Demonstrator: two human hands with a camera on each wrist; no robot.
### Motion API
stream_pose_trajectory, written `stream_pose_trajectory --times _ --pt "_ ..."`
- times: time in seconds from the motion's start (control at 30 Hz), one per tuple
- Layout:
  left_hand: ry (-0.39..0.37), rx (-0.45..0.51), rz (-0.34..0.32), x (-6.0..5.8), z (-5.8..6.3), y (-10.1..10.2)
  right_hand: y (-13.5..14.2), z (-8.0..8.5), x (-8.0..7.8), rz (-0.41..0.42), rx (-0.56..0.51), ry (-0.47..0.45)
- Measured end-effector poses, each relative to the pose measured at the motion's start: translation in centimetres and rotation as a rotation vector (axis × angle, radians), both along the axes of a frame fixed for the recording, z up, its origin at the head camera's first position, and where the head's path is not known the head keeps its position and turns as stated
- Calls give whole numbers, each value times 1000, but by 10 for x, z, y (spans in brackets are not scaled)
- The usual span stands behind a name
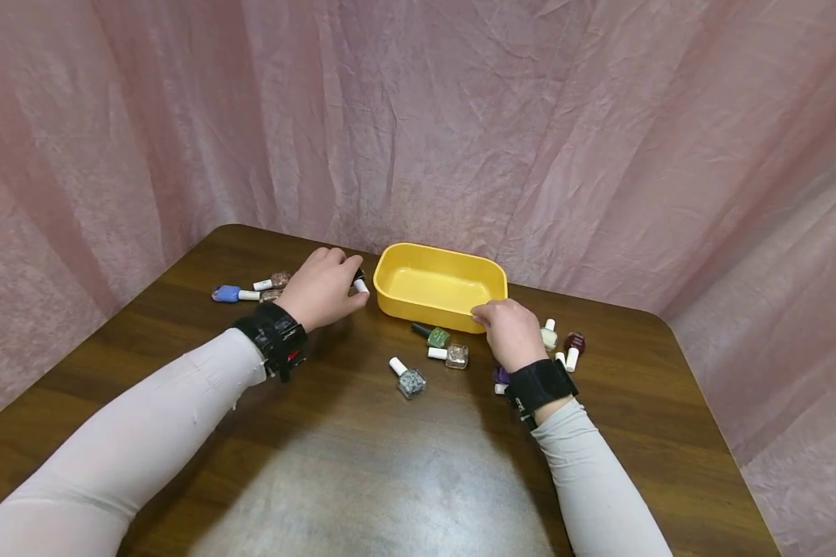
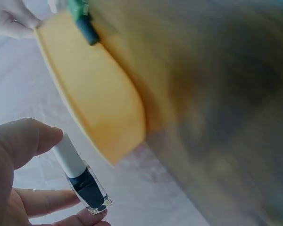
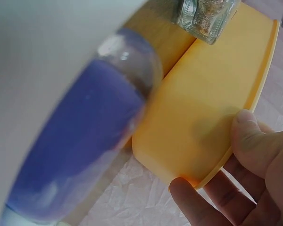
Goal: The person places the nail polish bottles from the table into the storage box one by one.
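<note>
My left hand [image 1: 323,290] pinches a nail polish bottle [image 2: 88,188] with dark polish and a white cap, left of the yellow tray [image 1: 425,312]. In the left wrist view, the thumb is at the cap and fingers are at the glass base. At the tray's front right corner, my right hand [image 1: 514,333] grips the rim, thumb on the near side. In front of the tray lie a green nail polish bottle [image 1: 438,337], a glitter one [image 1: 457,357] and a grey flecked one [image 1: 411,383]. A purple bottle [image 1: 500,376] is partly hidden by the right wrist.
Blue [image 1: 226,294] and brownish glitter [image 1: 279,280] bottles lie at the left, one more partly behind the left hand. Right of the right hand are a pale bottle [image 1: 549,337] and a dark red one [image 1: 575,341]. A pink curtain [image 1: 446,124] hangs behind the wooden table [image 1: 362,480].
</note>
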State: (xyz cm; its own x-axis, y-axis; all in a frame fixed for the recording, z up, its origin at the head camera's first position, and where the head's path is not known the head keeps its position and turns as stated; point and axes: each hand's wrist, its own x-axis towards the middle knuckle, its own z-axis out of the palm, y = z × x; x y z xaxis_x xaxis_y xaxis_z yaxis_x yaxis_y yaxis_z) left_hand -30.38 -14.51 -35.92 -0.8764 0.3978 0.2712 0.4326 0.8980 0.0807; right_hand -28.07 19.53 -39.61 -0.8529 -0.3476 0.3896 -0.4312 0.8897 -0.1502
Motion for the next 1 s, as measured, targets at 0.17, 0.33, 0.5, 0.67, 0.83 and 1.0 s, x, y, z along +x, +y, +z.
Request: stream_pose_trajectory --times 0.17,0.33,0.5,0.67,0.83,1.0 --pt "-12 17 -30 -6 7 20 1 0 0 -9 -6 -21" --pt "-74 17 -32 -19 4 38 0 -3 -1 -11 -13 -29" --pt "-128 9 -39 -31 1 55 0 -5 1 -13 -12 -31" --pt "-178 -14 -45 -45 -2 66 0 -3 2 -5 -7 -24" --pt "-193 -26 -81 -55 0 74 1 -1 3 -18 -21 -11" --pt "-213 -49 -91 -59 0 81 3 0 3 -10 -6 -18"
